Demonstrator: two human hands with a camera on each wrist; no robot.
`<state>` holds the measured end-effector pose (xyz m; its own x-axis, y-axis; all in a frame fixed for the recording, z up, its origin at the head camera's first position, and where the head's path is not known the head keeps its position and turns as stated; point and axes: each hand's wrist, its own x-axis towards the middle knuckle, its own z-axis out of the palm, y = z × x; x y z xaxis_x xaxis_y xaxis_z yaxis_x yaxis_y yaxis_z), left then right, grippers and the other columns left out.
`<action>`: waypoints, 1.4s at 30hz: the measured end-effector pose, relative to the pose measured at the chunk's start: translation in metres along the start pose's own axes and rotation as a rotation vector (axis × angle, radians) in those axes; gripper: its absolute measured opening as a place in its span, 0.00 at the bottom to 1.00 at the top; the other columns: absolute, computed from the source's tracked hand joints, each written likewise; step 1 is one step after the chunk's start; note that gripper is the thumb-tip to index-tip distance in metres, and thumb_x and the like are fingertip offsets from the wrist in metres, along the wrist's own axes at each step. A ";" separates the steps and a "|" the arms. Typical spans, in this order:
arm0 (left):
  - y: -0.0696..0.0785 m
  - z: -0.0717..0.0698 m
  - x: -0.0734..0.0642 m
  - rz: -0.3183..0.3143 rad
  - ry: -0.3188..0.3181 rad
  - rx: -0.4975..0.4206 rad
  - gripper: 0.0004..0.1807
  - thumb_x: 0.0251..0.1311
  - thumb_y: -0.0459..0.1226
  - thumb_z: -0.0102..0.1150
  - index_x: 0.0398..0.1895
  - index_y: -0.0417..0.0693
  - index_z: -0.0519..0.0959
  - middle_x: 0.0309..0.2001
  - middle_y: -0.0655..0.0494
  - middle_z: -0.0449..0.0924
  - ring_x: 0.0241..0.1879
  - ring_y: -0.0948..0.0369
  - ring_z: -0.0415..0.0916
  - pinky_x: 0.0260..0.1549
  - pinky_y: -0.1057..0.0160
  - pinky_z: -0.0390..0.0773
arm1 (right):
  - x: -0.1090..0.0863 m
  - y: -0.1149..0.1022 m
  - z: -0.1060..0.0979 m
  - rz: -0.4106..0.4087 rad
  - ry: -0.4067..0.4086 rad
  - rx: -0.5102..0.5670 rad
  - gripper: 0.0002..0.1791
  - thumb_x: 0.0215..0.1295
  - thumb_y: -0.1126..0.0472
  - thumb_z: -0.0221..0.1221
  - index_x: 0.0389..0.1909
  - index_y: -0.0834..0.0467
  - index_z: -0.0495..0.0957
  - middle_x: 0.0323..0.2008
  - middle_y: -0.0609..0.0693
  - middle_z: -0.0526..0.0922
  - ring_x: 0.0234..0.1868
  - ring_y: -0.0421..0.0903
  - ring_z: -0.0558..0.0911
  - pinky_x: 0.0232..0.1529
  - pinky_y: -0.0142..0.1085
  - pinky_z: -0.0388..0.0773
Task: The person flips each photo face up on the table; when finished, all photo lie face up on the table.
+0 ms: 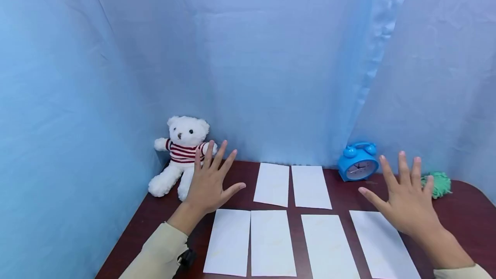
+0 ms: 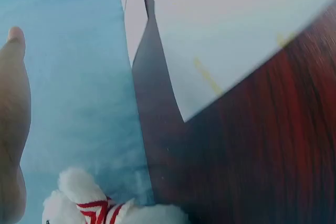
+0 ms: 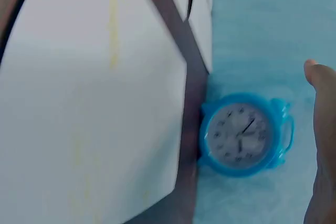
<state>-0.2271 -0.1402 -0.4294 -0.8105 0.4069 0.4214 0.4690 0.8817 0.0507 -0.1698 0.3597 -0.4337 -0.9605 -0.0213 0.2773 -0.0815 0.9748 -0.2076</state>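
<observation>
My left hand (image 1: 209, 186) is raised over the left part of the table, fingers straight and spread, holding nothing. In the head view it overlaps the edge of a white teddy bear (image 1: 185, 154) in a red-striped shirt. My right hand (image 1: 412, 203), also spread and holding nothing, hovers above the right side, partly covering a white sheet (image 1: 381, 244). Left of its fingertips stands a blue alarm clock (image 1: 357, 162), seen facing the camera in the right wrist view. Behind its fingers sits a green fuzzy object (image 1: 441, 184), partly hidden.
Several white sheets lie on the dark red table (image 1: 135, 244): a back pair, including one sheet (image 1: 311, 186), and a front row, including another sheet (image 1: 273, 242). Light blue cloth (image 1: 271, 63) hangs behind the table and along its left side.
</observation>
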 end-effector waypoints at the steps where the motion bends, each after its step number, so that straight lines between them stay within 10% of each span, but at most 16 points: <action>1: 0.002 0.000 0.001 -0.004 -0.006 -0.016 0.50 0.70 0.75 0.38 0.87 0.61 0.50 0.89 0.54 0.37 0.88 0.45 0.28 0.81 0.29 0.35 | 0.000 -0.006 -0.002 -0.015 0.009 0.011 0.58 0.73 0.29 0.55 0.87 0.46 0.31 0.84 0.62 0.19 0.81 0.66 0.14 0.70 0.80 0.17; 11: 0.017 0.001 0.011 -0.023 -0.035 -0.106 0.45 0.73 0.65 0.51 0.86 0.58 0.54 0.88 0.51 0.45 0.88 0.45 0.36 0.81 0.29 0.44 | 0.010 -0.081 -0.007 -0.166 0.061 0.150 0.53 0.75 0.36 0.59 0.88 0.48 0.39 0.86 0.64 0.29 0.85 0.69 0.24 0.76 0.79 0.33; 21: 0.028 0.005 0.018 -0.079 -0.086 -0.326 0.40 0.77 0.61 0.49 0.84 0.55 0.59 0.84 0.46 0.59 0.84 0.44 0.53 0.80 0.36 0.59 | 0.018 -0.142 0.008 -0.043 -0.211 0.747 0.43 0.83 0.42 0.51 0.87 0.52 0.43 0.86 0.64 0.46 0.83 0.74 0.50 0.75 0.73 0.58; 34: 0.048 0.013 0.035 -0.382 -0.270 -1.039 0.36 0.82 0.56 0.46 0.82 0.45 0.62 0.72 0.39 0.75 0.67 0.41 0.79 0.64 0.43 0.81 | 0.031 -0.176 0.025 0.225 -0.514 1.333 0.40 0.85 0.39 0.37 0.85 0.56 0.40 0.81 0.71 0.55 0.79 0.74 0.62 0.73 0.59 0.74; 42: 0.059 0.027 0.033 -0.552 -0.381 -1.089 0.38 0.80 0.59 0.46 0.80 0.42 0.62 0.74 0.38 0.70 0.62 0.40 0.82 0.56 0.44 0.86 | 0.031 -0.182 0.044 0.344 -0.555 1.319 0.40 0.84 0.40 0.37 0.85 0.58 0.43 0.79 0.75 0.55 0.77 0.81 0.60 0.71 0.64 0.74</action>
<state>-0.2355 -0.0680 -0.4364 -0.9529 0.2523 -0.1685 -0.0632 0.3783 0.9235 -0.1969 0.1716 -0.4286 -0.9343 -0.2127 -0.2862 0.2817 0.0518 -0.9581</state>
